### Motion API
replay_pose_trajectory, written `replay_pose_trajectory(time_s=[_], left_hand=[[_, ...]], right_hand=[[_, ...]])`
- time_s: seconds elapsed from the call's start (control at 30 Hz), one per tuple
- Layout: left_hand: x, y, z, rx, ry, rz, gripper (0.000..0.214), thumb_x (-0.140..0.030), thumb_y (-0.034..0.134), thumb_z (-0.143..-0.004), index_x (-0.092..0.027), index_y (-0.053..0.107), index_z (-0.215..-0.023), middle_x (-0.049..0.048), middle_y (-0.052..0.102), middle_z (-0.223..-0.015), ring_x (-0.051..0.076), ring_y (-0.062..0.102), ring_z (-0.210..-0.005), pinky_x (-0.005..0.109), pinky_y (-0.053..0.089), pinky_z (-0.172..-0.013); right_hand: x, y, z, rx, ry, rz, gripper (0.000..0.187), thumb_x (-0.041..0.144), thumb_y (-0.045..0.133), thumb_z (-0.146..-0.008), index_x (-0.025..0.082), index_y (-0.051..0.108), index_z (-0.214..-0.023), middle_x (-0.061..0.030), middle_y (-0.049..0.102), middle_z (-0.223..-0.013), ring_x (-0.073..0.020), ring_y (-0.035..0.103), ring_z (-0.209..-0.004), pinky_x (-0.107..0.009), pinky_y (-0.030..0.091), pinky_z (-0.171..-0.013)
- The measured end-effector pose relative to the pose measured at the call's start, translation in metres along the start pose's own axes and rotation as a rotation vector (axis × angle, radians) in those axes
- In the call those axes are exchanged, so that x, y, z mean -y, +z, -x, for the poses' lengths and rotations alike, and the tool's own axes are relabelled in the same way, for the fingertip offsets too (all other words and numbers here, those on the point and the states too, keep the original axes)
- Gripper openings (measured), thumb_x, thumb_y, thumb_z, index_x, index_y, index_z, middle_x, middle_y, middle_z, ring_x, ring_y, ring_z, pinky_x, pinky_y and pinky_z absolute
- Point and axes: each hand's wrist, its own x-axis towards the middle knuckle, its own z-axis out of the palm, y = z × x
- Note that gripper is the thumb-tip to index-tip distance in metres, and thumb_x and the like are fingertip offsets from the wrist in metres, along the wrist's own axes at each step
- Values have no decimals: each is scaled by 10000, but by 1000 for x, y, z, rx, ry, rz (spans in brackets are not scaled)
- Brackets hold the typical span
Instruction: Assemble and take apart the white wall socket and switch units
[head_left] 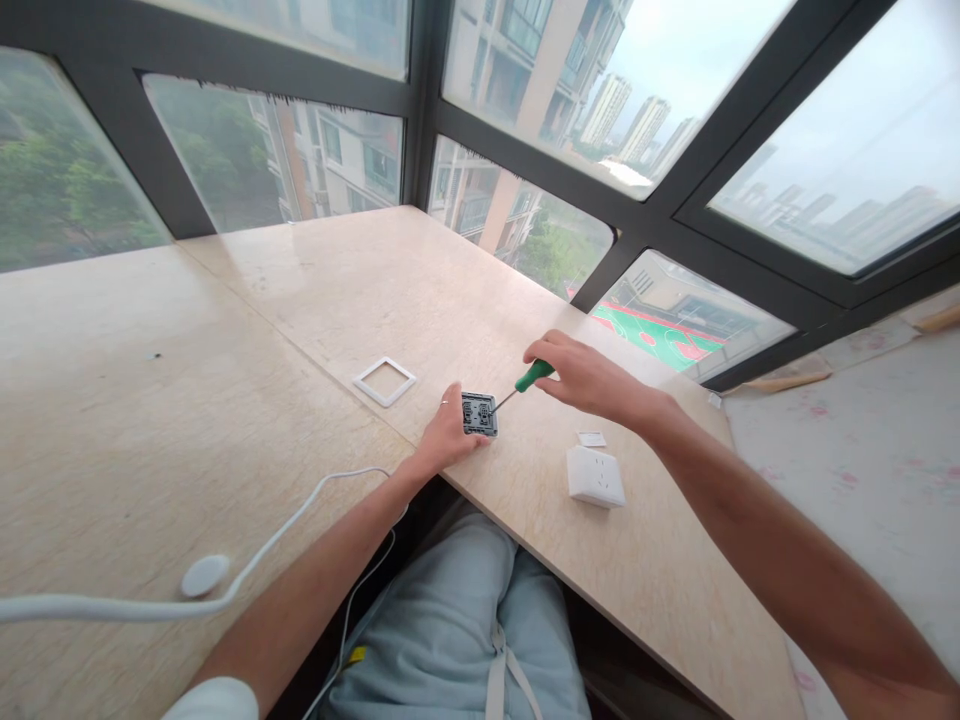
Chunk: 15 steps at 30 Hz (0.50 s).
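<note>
Head: right grip (581,372) holds screwdriver (534,375), perhaps touching panel (480,412) in left grip (448,435); white frame (371,392), socket (596,475) nearby.

I've got both arms out front, kinda angled in toward each other. Left arm (307,575) comes in from the lower left, wrist pretty much straight, and the left hand (444,436) is in a C-shaped grip, index finger stretched forward and thumb on the near side. Right arm (739,500) reaches across from the lower right, wrist slightly bent, right hand (570,370) farther forward with fingers and thumb curled into a grip.
</note>
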Motion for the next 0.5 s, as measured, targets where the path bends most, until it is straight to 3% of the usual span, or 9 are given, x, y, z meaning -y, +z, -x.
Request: replay_pose_trajectory(time_s=[0.1, 0.2, 0.3, 0.5], left_hand=[[1, 1, 0, 5, -18, -4, 1122, -317, 803, -641, -133, 114, -1507, 229, 205, -1577, 362, 222, -1471, 506, 222, -1199], [2, 0, 0, 6, -23, 7, 1160, -328, 816, -629, -127, 99, -1518, 232, 227, -1572, 365, 255, -1459, 504, 249, -1188], [3, 0, -1, -5, -21, 31, 1182, -336, 829, -613, -152, 102, -1527, 213, 255, -1568, 364, 291, -1445, 498, 278, -1175], [-1, -2, 0, -5, -52, 32, 1200, -329, 838, -597, -130, 109, -1530, 219, 285, -1558, 361, 309, -1437, 474, 285, -1170]], right_hand=[[-4, 1, 2, -15, -136, -110, 268, 172, 609, -829, 185, 613, -1097, -116, 594, -1180, -189, 632, -903, -314, 479, -798], [-3, 1, 2, -35, -65, -139, 270, 238, 672, -805, 171, 623, -1061, -97, 668, -1029, -216, 639, -895, -334, 471, -800], [-2, 0, 1, -53, -44, -215, 251, 180, 675, -762, 185, 626, -1008, -46, 697, -916, -194, 641, -839, -304, 458, -757], [4, -2, 3, -218, 16, -358, 174, 205, 659, -752, 197, 594, -913, -6, 677, -807, -147, 597, -693, -261, 410, -642]])
